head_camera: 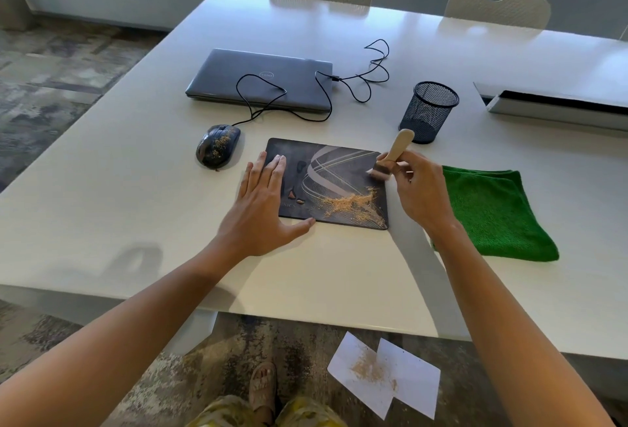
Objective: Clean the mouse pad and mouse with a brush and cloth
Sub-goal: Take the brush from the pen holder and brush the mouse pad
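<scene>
Fingers (272, 171) of left hand (261, 209) flat, pressing mouse pad (339, 168) near its left edge; right hand (419, 188) gripping brush (390, 158) over pad's right edge. Mouse (217, 149) left of pad, green cloth (492, 209) right.

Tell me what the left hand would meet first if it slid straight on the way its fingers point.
The left hand lies flat on the mouse pad, fingers pointing away from the person. Straight on, past the pad's far edge, it would probably meet the mouse's cable, then the closed laptop. The mouse seems left of that line.
</scene>
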